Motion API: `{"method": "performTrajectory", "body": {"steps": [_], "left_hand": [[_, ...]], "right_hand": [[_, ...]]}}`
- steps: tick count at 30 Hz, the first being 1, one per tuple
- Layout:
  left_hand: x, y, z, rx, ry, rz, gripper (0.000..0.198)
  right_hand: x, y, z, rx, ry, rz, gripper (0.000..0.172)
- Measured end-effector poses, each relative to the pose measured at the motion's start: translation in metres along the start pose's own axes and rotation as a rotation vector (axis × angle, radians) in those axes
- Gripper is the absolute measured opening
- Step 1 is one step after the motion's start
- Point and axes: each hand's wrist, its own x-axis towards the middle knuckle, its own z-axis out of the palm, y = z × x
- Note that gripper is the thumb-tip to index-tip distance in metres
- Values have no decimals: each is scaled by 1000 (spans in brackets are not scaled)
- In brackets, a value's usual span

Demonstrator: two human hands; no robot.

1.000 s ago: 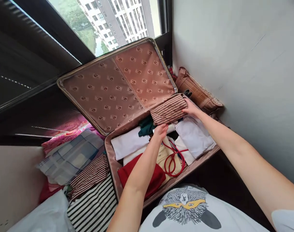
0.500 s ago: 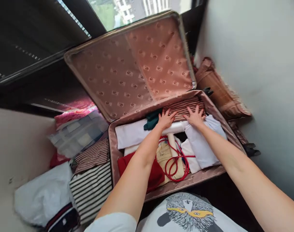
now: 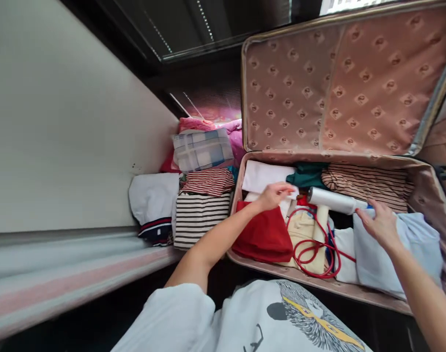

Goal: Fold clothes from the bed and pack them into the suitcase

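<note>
An open suitcase with patterned pink lining holds folded clothes. My left hand hovers over a white folded cloth, just above a red garment, with its fingers loosely stretched and nothing in them. My right hand lies with fingers spread on a pale folded garment. Its fingertips touch the end of a white cylinder. A red cord coils over a beige item below the cylinder. A brown striped garment and a dark green cloth lie along the back of the case.
Left of the suitcase sits a pile of folded clothes: a black-and-white striped piece, a red striped one, a blue checked one, a white one. A pale wall stands at the left. The raised lid stands behind.
Both hands have come off the brown striped garment, which stays at the back of the case. The left hand moved over the white cloth, the right onto the pale garment. The view swung left.
</note>
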Motion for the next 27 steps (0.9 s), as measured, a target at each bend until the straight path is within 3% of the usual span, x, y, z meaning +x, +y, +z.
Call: {"method": "performTrajectory", "body": {"steps": [1,2,3,5,7,9,12,18,22,27], "left_hand": [[-19,-8,-35,-1,51,27,19],[-36,-17,-72,32,182,31,20],[-52,-25,-107,107,332,9,19],[-74,-41,-169,309,500,-108,17],[-86,-55,-214,453,541,-229,18],[-86,-68,-240,501,532,-286,25],[-68,-85,-254,542,475,-322,46],[-15,-105,-254,594,343,-498,69],[10,-111,-257,671,288,-566,96],[30,-116,-262,745,183,-618,102]], "right_hand": [[-15,-9,5,19,-6,-24,59],[-29,-19,11,45,-14,-21,61],[-42,-31,18,71,-27,0,64],[-65,-57,33,113,-62,55,69],[-82,-84,46,140,-107,67,69],[-94,-109,57,155,-159,49,68],[-104,-142,67,161,-226,18,68],[-130,-188,75,190,-268,53,65],[-154,-197,81,241,-299,86,60],[-178,-197,87,251,-306,117,58]]}}
